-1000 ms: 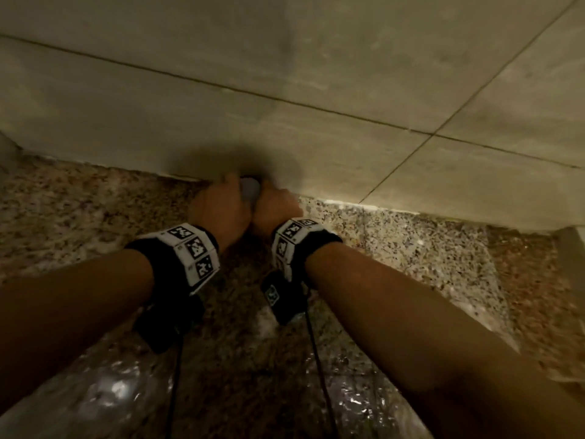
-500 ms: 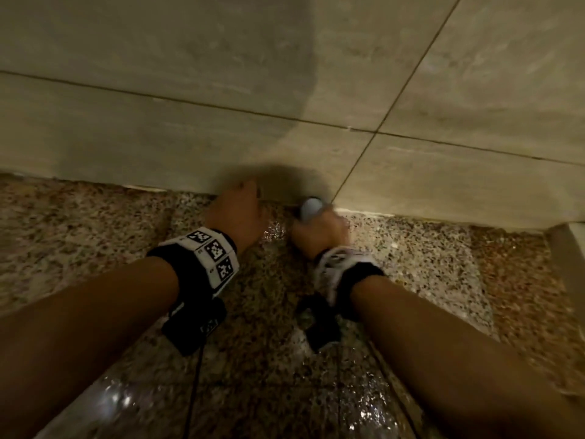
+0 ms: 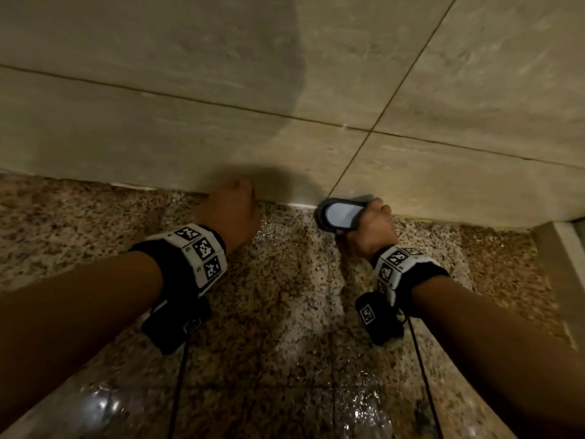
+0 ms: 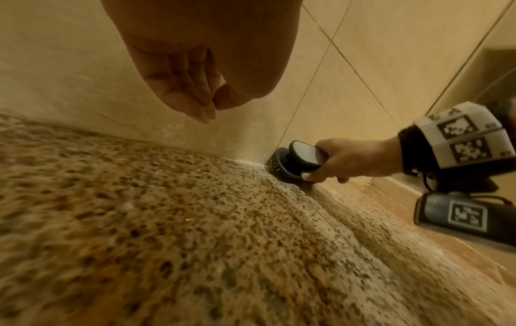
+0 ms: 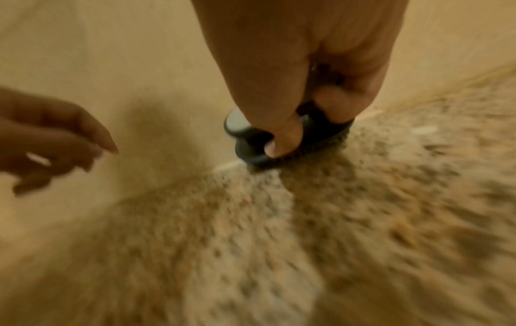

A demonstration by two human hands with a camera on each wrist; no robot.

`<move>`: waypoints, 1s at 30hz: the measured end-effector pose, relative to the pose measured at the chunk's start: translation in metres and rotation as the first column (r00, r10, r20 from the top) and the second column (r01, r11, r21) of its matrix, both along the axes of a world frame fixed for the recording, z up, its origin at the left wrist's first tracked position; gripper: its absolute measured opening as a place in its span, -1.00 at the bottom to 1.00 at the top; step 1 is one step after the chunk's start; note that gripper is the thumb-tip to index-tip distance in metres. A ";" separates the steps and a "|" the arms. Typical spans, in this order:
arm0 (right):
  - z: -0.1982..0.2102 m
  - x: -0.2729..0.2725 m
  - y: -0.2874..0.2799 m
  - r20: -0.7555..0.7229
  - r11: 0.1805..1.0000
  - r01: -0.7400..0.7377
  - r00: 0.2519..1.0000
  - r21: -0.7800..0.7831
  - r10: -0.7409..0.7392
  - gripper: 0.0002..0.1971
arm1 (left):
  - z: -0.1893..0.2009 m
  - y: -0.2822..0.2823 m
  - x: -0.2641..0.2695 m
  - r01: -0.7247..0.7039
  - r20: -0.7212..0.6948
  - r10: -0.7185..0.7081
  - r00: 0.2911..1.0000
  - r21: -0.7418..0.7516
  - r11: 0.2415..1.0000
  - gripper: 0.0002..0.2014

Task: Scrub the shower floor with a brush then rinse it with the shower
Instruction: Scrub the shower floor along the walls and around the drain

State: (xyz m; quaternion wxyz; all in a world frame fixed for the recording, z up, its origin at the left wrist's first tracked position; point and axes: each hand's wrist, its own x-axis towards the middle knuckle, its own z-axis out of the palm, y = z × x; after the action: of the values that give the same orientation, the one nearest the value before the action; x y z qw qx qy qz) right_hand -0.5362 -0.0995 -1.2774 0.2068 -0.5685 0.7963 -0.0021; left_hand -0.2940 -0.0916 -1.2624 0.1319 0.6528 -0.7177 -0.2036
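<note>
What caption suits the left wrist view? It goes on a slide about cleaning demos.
Right hand grips a black scrub brush on the speckled shower floor at the wall's base; left hand holds nothing.

The round black brush (image 4: 290, 162) with a grey-topped knob sits bristles-down where floor meets wall. The speckled granite shower floor (image 3: 285, 312) glistens wet.

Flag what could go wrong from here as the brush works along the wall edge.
1. The right hand grips the scrub brush right at the wall joint; its knuckles could scrape the wall tile.
2. The granite shower floor glistens wet, so the brush might skid under pressure.
3. The left hand hangs free, bracing nothing, so a slip may go unchecked.
</note>
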 end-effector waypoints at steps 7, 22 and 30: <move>-0.011 0.036 -0.017 0.438 0.979 0.198 0.877 0.043 -0.197 -0.42 | -0.012 -0.003 -0.028 0.083 0.012 -0.086 0.996 0.168 0.982 -0.65; -0.020 0.050 -0.017 0.632 0.897 0.431 0.670 0.097 -0.389 -0.56 | -0.023 -0.013 -0.034 0.045 -0.017 -0.043 0.999 0.168 0.985 -0.64; -0.027 -0.023 -0.022 0.636 0.789 0.612 0.588 0.053 -0.499 -0.51 | -0.011 -0.017 -0.087 0.216 0.068 -0.225 0.972 0.117 0.969 -0.72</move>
State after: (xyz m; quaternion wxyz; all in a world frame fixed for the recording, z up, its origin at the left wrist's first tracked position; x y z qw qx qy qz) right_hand -0.5593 -0.1220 -1.3046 0.3952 -0.2720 0.8162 -0.3218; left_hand -0.3813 -0.1085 -1.2734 0.0435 0.5830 -0.7783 -0.2293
